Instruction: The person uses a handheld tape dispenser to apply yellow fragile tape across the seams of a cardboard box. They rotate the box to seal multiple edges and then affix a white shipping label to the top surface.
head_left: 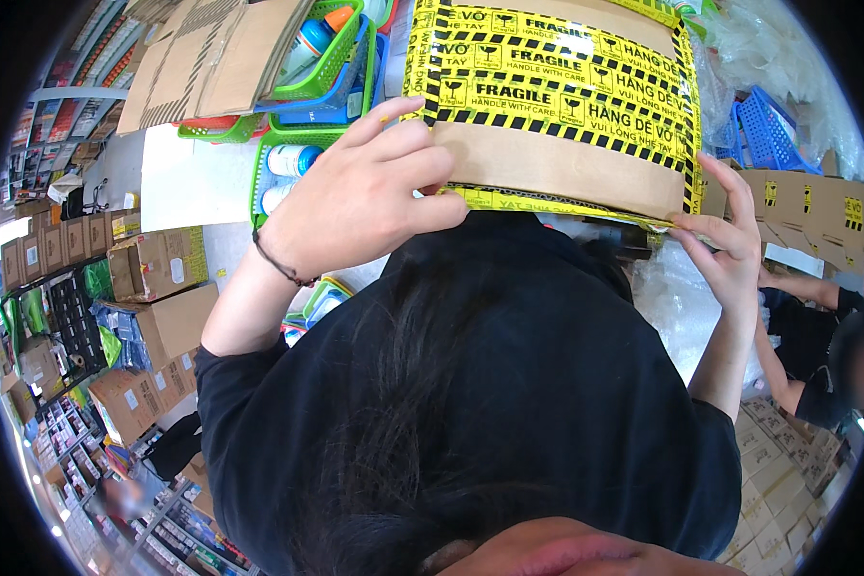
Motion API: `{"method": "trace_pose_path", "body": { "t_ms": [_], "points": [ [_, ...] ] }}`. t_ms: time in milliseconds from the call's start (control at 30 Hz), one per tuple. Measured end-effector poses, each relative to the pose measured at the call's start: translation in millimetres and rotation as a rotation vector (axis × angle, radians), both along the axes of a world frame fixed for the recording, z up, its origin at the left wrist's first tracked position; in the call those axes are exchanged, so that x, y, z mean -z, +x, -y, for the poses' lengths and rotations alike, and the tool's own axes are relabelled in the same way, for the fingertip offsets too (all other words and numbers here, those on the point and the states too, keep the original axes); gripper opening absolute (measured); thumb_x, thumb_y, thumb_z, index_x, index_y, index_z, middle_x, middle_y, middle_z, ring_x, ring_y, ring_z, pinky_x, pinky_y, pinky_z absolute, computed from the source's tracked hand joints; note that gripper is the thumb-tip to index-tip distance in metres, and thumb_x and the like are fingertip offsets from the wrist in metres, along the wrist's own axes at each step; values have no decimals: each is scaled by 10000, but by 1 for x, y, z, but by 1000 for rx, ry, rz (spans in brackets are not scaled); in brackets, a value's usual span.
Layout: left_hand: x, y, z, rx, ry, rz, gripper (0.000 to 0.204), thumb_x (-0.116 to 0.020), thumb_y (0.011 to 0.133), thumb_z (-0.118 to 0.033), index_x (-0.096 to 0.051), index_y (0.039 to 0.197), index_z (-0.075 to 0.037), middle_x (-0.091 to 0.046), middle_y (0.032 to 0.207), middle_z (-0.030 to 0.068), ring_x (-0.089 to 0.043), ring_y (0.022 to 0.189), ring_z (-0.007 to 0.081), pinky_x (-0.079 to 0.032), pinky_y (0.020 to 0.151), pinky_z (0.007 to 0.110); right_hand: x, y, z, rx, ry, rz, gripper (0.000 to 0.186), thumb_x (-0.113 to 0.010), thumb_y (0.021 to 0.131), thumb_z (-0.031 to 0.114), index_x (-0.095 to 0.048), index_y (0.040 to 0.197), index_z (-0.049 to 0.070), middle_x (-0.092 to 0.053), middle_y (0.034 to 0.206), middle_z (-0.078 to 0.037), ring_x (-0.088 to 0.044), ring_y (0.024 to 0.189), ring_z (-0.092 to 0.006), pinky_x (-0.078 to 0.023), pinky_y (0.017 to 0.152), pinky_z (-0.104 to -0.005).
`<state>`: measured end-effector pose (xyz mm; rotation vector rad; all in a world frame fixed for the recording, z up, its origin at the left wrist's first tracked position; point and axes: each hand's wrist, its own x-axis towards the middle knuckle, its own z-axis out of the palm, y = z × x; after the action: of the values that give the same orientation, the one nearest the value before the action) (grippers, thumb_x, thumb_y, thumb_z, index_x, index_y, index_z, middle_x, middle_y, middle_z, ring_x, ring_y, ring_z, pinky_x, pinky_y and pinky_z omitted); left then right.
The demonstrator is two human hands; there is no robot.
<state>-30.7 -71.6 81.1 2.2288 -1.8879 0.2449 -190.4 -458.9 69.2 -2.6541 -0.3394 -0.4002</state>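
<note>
A brown cardboard box (562,163) lies in front of me, wrapped in bands of yellow and black warning tape (523,53). My left hand (379,178) grips its near left corner, with one finger stretched along the left side and the others bent. At the near right corner, my right hand (725,235) holds the box between thumb and fingers. Yellow tape also runs along the near side, where a dark gap shows under the edge. The box's underside is hidden.
Left of the box stand green and blue baskets (259,178) with bottles, beside flattened cardboard (197,58). A blue basket (773,130) and clear plastic wrap (768,48) lie to the right. Another person's arm (802,286) is at far right. Stacked cartons (158,264) and shelves stand left.
</note>
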Motion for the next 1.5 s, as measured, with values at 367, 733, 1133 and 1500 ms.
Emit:
{"method": "trace_pose_path", "body": {
  "t_ms": [367,733,1133,1500],
  "points": [
    [30,-16,-19,-230,-820,-310,492,-945,628,-400,-739,996,-147,-660,1030,32,-616,998,256,-453,1044,533,8,-10,-7,43,-64,117,283,-860,621,25,-800,885,108,-581,1412,-186,-546,1312,-384,-438,1078,-459],
    [86,3,-16,-358,-461,-159,574,-884,631,-368,-779,1181,-245,-731,1260,-30,-602,1290,261,-300,1176,511,41,-9,6,152,101,-33,967,-921,624,293,-538,1488,89,-446,1589,-151,-423,1457,-360,-333,1194,-476],
    [89,2,-8,-361,-655,-447,200,-849,763,-123,-826,960,-99,-776,1062,29,-618,1196,310,-452,1035,426,60,-6,-3,121,375,109,254,-776,839,110,-801,1089,74,-662,1370,-148,-460,1430,-363,-350,1181,-463],
    [109,-5,13,-491,-861,-432,76,-817,815,-70,-761,867,-72,-750,991,51,-629,1151,309,-448,1043,450,77,1,-21,290,475,297,198,-689,913,-1,-761,1092,-45,-535,1467,-281,-521,1381,-400,-414,1144,-461]
  ]
}}
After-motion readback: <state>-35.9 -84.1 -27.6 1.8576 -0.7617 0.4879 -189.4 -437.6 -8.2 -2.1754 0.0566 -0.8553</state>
